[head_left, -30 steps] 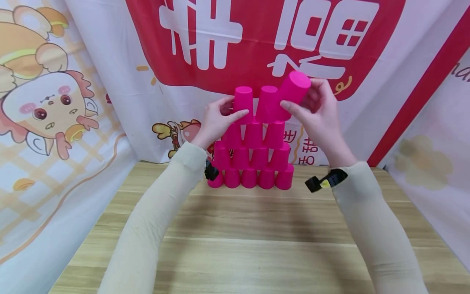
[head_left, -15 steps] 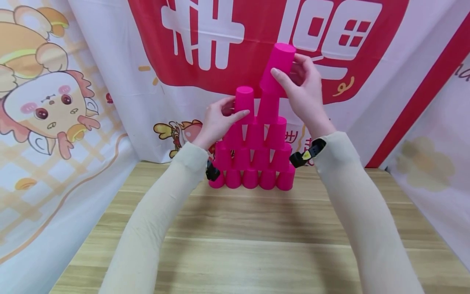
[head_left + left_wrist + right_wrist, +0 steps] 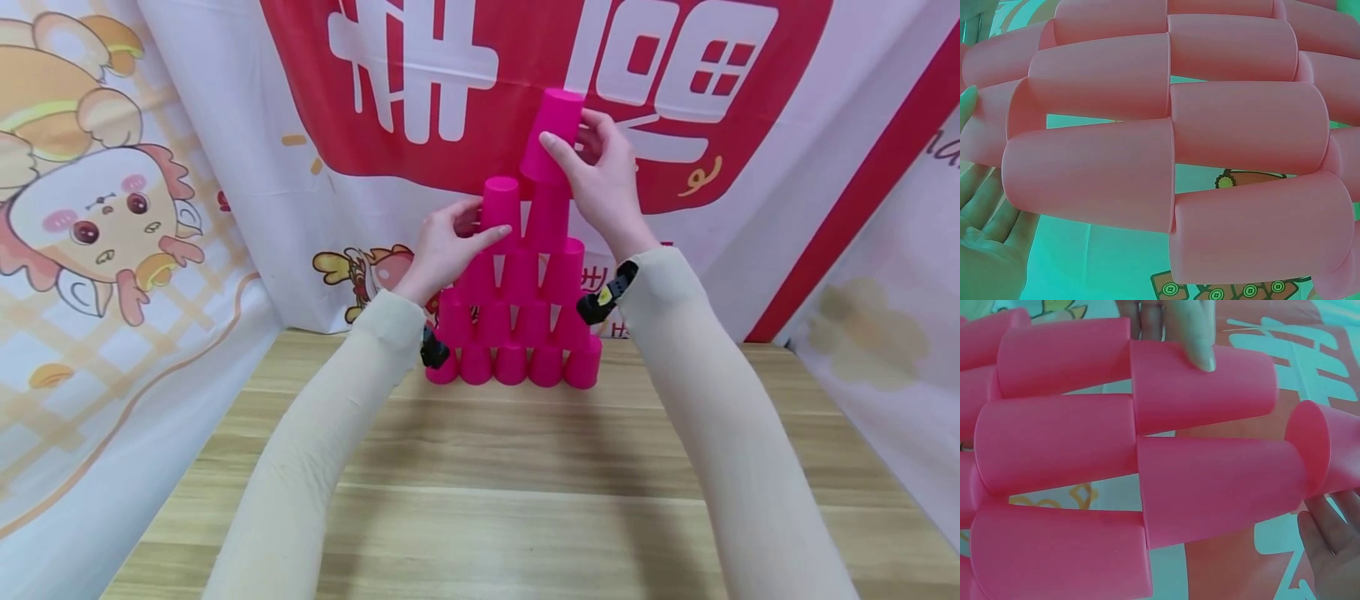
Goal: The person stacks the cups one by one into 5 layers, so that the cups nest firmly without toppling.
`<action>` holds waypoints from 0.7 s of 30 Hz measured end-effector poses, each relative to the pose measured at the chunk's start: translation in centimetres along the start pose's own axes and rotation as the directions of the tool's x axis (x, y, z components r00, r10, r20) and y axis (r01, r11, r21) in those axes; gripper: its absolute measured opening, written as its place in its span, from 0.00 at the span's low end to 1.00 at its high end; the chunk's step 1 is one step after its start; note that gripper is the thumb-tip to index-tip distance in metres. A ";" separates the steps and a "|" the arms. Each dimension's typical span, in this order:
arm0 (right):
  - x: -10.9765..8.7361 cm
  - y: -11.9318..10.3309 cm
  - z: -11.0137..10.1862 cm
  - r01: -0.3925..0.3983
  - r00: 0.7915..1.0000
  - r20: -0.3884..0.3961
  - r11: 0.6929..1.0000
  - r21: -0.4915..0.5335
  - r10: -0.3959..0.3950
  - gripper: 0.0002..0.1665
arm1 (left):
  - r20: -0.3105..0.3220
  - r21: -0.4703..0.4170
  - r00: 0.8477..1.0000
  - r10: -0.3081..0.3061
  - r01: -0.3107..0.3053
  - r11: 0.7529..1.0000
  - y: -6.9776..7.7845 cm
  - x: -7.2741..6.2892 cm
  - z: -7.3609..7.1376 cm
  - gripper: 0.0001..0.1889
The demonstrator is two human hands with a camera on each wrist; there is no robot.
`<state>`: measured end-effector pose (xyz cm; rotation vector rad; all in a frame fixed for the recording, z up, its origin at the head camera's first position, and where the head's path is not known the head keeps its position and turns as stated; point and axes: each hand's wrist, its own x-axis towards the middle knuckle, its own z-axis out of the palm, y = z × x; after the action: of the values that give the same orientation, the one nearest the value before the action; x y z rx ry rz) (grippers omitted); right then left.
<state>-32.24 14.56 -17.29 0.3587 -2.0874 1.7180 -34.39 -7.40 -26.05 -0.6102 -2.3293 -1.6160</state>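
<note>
Upside-down pink cups (image 3: 520, 275) stand in a tiered pyramid on the table. My left hand (image 3: 444, 250) grips the left cup (image 3: 500, 196) of the two-cup upper row, thumb across its front. With my right hand (image 3: 600, 171) I hold another cup (image 3: 561, 112), mouth down and tilted, above the right cup (image 3: 547, 221) of that row. In the right wrist view, the held cup's open mouth (image 3: 1310, 447) overlaps the closed end of the cup below. My left thumb lies on the neighbouring cup (image 3: 1210, 394) there.
The wooden table (image 3: 510, 517) stretches in front of the pyramid. Close behind it hangs a white cloth with a red printed panel (image 3: 525, 50). A patterned cloth (image 3: 112, 250) borders the left side, and white cloth (image 3: 885, 333) the right.
My right hand has lifted its cup from beside the upper row, then moved it left over the right cup, and the cup leans less. My left hand keeps its place.
</note>
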 end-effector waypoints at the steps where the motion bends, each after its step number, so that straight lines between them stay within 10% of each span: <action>1: 0.3 0.2 0.1 -0.014 1.000 0.006 1.000 -0.015 0.014 0.41 | 0.001 -0.001 1.000 -0.003 0.003 1.000 0.0 0.0 0.0 0.33; 21: 0.8 0.8 1.1 -0.018 0.995 0.097 0.989 -0.146 0.032 0.46 | 0.000 -0.020 1.000 -0.026 0.026 0.999 0.3 -0.3 -0.1 0.36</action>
<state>-33.49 13.67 -17.82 0.3817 -2.2818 1.5795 -33.99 -7.50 -25.93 -0.5859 -2.3331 -1.6531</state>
